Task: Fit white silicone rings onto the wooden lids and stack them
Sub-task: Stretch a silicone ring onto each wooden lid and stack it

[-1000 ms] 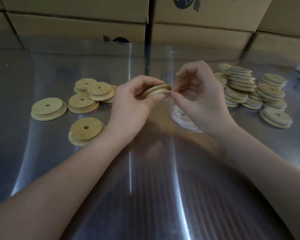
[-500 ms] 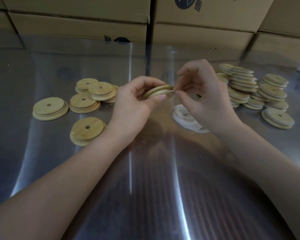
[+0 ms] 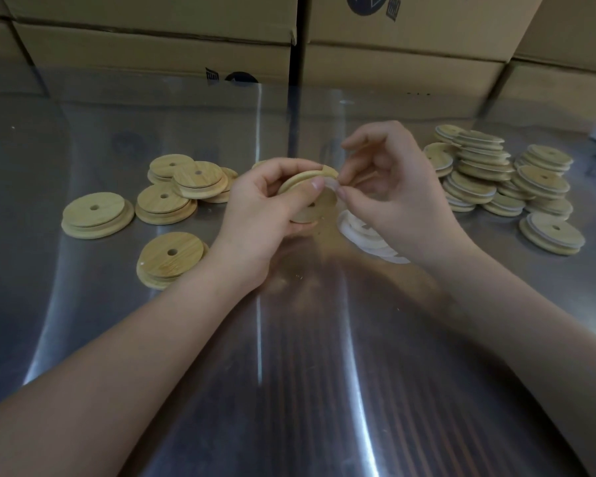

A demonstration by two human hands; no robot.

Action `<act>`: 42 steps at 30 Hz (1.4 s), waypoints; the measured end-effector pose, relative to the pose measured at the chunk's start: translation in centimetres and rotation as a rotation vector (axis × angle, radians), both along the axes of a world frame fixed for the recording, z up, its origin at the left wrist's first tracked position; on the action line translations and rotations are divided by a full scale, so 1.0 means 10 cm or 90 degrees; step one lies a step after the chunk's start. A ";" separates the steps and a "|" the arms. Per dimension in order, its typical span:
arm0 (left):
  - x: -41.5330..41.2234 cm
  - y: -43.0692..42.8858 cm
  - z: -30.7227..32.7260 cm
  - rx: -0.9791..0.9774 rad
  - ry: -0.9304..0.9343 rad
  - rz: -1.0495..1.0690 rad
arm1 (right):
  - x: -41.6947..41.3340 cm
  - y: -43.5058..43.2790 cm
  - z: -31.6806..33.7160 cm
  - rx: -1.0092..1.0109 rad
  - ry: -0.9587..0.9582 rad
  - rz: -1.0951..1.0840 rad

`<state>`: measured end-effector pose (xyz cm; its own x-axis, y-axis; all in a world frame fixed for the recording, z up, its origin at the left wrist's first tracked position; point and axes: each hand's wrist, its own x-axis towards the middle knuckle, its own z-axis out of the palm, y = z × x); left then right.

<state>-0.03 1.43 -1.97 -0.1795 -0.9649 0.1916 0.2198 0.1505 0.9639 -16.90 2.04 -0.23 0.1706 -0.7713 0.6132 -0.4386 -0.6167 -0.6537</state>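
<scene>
We see the left hand gripping a lid above the table, just over mid-frame. Its thumb lies across the near rim and its curled fingers close over the far edge, so the lid is tilted with its flat face towards us. The right hand, at three o'clock of the lid, pinches a ring between thumb and forefinger right at the lid's rim, at about two o'clock. Its other fingers are loosely curled and raised. We cannot tell how far round the lid the ring sits.

Under the right hand, at four o'clock of the lid, a ring pile lies on the table. At nine o'clock, well apart, we see bare lids, some overlapping, each with a centre hole. At three o'clock, beyond the right hand, ringed lids are heaped in loose stacks. At twelve o'clock, boxes line the table's far edge.
</scene>
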 end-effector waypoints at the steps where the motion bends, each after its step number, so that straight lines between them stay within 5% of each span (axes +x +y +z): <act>1: 0.00 0.00 0.00 0.007 0.003 -0.004 | 0.00 0.00 0.00 0.024 -0.021 0.008; 42: 0.00 0.00 0.00 0.080 0.060 -0.069 | -0.06 0.03 0.12 0.166 -0.107 0.023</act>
